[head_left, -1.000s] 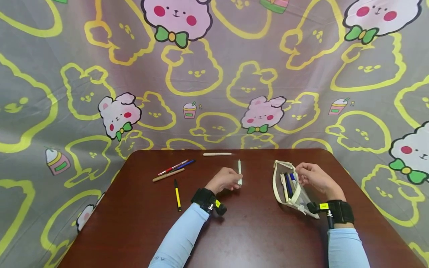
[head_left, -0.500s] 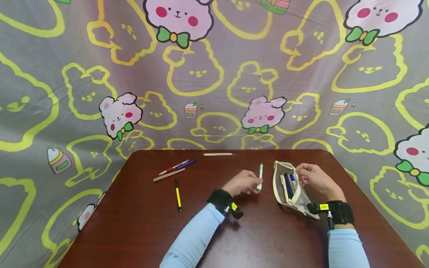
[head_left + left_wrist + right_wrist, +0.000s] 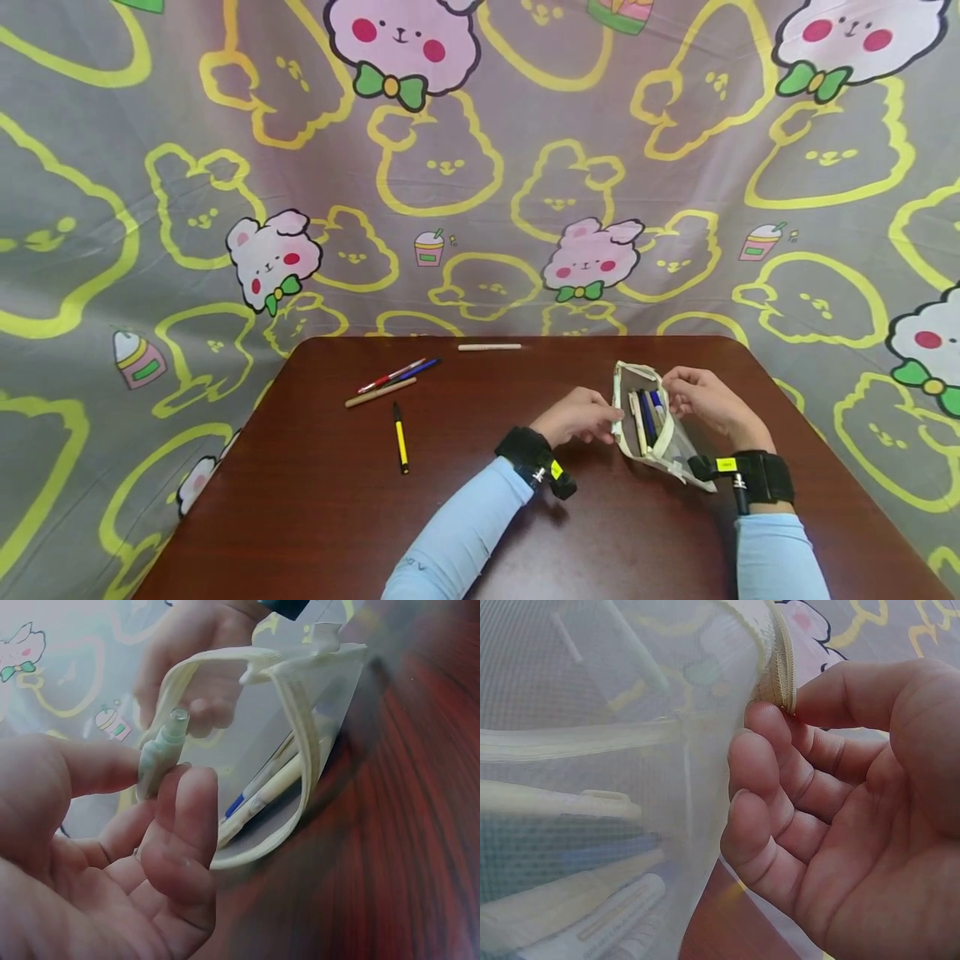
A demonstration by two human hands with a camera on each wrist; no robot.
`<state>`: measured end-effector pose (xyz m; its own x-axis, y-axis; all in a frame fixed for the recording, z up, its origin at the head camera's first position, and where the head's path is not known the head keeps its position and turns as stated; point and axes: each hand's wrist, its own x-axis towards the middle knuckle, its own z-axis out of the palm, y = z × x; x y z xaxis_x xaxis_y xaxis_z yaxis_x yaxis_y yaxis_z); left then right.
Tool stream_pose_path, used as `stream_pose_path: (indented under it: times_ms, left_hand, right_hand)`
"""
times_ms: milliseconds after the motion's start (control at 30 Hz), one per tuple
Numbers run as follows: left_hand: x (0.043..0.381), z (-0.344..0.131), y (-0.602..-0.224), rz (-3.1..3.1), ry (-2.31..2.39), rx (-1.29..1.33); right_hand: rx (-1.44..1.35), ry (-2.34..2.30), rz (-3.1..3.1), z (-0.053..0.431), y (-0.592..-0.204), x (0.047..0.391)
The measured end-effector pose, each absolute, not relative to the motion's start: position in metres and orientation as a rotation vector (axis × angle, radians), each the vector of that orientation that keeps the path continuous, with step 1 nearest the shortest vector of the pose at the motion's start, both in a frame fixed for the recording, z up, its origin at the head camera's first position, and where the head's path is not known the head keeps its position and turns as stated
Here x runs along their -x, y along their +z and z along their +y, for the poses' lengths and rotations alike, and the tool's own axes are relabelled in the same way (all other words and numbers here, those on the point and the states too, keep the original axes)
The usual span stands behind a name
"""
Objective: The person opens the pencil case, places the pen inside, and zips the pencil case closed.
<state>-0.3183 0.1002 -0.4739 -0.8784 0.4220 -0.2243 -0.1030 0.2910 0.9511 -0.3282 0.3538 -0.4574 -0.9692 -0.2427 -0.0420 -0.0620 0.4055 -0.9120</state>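
A pale green pen [image 3: 160, 760] is pinched between the thumb and fingers of my left hand [image 3: 579, 417], right at the near-left rim of a mesh pencil pouch [image 3: 636, 457]. The pouch has a cream zipper edge and stands with its mouth wide open. My right hand [image 3: 708, 400] pinches the zipper edge [image 3: 782, 671] on the pouch's right side. Inside lie several pens [image 3: 648, 417], among them white, blue and tan ones, which show through the mesh in the right wrist view. Most of the green pen's length is hard to make out against the rim in the head view.
On the left of the brown table [image 3: 300, 500] lie a yellow pen with black ends [image 3: 401, 439], a tan pen [image 3: 380, 392], a red-and-white pen [image 3: 390, 377] and a blue pen [image 3: 420, 368]. A whitish pen [image 3: 489, 347] lies near the back edge. A patterned cloth [image 3: 480, 183] hangs behind.
My left hand has carried the green pen rightward across the table to the pouch's mouth. My right hand keeps its grip on the zipper edge, and the pouch stays in place.
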Motion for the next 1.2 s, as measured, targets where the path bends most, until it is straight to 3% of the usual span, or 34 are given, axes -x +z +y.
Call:
stream_pose_path:
  times_ms: [567, 1200]
  left_hand:
    - [0.317, 0.136, -0.476, 2.136, 1.588, -0.330]
    - [0.315, 0.105, -0.462, 2.245, 1.564, -0.389]
  right_hand:
    - [0.265, -1.590, 2.500, 0.356, -0.458, 0.329]
    - [0.294, -1.628, 2.458, 0.354, -0.455, 0.326]
